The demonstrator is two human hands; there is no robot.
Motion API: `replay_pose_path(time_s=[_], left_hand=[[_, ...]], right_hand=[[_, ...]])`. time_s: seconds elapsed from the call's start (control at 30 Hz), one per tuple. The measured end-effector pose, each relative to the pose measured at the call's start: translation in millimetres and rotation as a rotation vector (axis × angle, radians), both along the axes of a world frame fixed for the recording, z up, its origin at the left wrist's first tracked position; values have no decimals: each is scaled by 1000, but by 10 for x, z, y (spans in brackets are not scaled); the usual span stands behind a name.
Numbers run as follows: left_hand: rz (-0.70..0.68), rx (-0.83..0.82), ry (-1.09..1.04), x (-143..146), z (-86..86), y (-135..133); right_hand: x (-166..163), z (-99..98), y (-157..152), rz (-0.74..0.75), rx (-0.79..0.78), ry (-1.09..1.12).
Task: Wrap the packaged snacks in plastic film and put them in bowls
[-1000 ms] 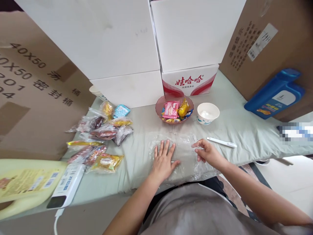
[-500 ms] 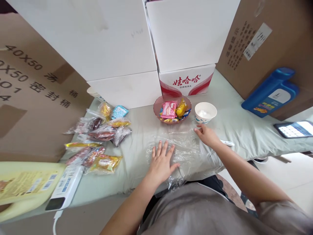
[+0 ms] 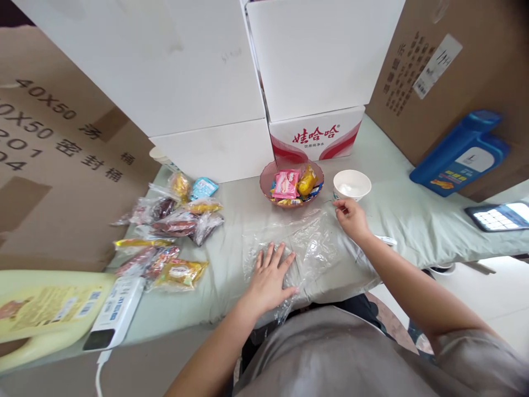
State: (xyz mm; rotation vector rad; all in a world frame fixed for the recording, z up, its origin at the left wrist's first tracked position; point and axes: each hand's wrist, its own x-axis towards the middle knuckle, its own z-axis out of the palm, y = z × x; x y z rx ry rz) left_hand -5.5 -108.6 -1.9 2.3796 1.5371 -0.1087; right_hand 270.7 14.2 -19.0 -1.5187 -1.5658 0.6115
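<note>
A clear plastic bag (image 3: 312, 245) lies crumpled on the green cloth in front of me. Flat on its left part rests my left hand (image 3: 270, 278), fingers spread and palm down. My right hand (image 3: 351, 218) is closed at the bag's far right, fingers curled in with the thumb; whatever is between the fingertips is too small to make out. Just beyond those fingers is a white bowl (image 3: 351, 184), and I cannot tell if they touch it. Left of that bowl, a pink glass bowl (image 3: 268, 190) holds wrapped snacks, among them a pink packet (image 3: 286, 183).
Several bagged snacks (image 3: 176, 223) lie to the left, near a white power strip (image 3: 118, 311) and a yellow jug (image 3: 49, 314). White boxes (image 3: 215, 151) stand behind. A blue bottle (image 3: 458, 157) and a phone (image 3: 498, 216) are at right.
My right hand has moved slightly away from me, its fingers now curled in more. The white bowl has shifted a little back and right. My left hand stays on the bag.
</note>
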Motion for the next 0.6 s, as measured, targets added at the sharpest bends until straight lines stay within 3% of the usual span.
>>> replay_pose_path(time_s=[0.07,0.17,0.27,0.33,0.4,0.47,0.6], left_hand=[[2,12,-9,21,17,21],[-4,24,-28,62,50,53],[22,32,-16,68,76,95],[66,85,-9,32,78,125],[134,159,4,-32,77,145],[221,189,48,-107,89,142],[302,114,145,-198,158,81]], right_hand=[[-12,102,-124,123,0,13],[-141,286,-364,523,-34,0],[-333,416,-660,916,86,-238],[-428,429,-852,1082,187,-450],[-443,390,-981,1140,242,-610],[-352,333,-1009,1097,245,-709],[35,258,-826,815,175,-834]])
